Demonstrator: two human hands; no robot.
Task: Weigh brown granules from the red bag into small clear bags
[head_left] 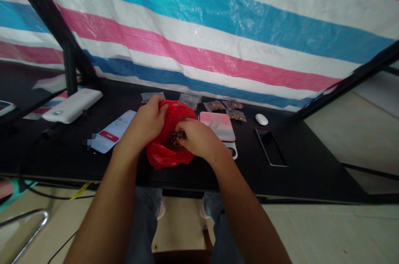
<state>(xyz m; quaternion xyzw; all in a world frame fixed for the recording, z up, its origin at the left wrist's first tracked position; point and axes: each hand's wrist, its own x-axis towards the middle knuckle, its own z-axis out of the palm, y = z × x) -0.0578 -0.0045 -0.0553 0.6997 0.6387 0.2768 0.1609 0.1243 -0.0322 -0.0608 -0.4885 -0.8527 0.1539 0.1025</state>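
A red plastic bag stands with its mouth spread wide on the black table. Inside it lies a heap of small brown pieces, too small to name. My left hand is closed on the bag's far left rim. Reaching into the bag, my right hand has its fingers curled and pinched at the brown pieces; its fingertips are partly hidden. Right beside the bag is a small scale with a pink top, its front partly covered by my right wrist.
Small clear bags of brown pieces lie behind the scale, with flat clear bags to their left. A lit phone and a white power bank are at left; a white mouse and dark phone at right. A striped sheet hangs behind.
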